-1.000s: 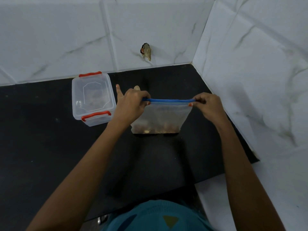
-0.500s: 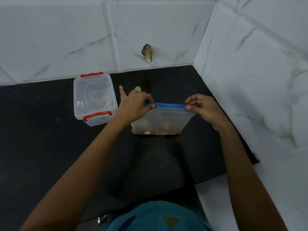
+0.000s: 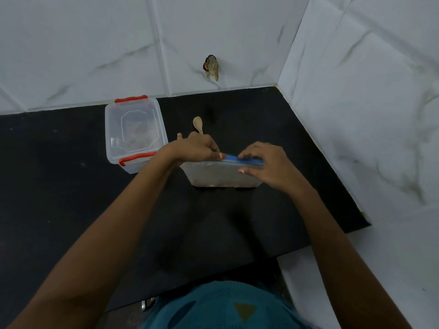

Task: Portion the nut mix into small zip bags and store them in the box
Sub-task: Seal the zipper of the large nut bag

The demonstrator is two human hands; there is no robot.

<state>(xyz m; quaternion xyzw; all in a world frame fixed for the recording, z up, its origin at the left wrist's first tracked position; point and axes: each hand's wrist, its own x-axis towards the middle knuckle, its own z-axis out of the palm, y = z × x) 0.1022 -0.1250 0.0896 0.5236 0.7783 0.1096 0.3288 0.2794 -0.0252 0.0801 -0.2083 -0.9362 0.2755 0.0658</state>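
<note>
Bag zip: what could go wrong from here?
1. The left hand and right hand pinch the blue zip of the bag; a stretch left unpressed could leak nuts later.
2. The spoon lies just behind the left hand and could get knocked.
3. The box is lidded; opening it needs a free hand.

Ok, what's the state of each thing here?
Left hand: pinching the blue seal at its left end.
Right hand: pinching the seal further right.
Bag: upright on the counter, nuts at the bottom.
Box: lid on.
Spoon: lying flat behind the left hand.
</note>
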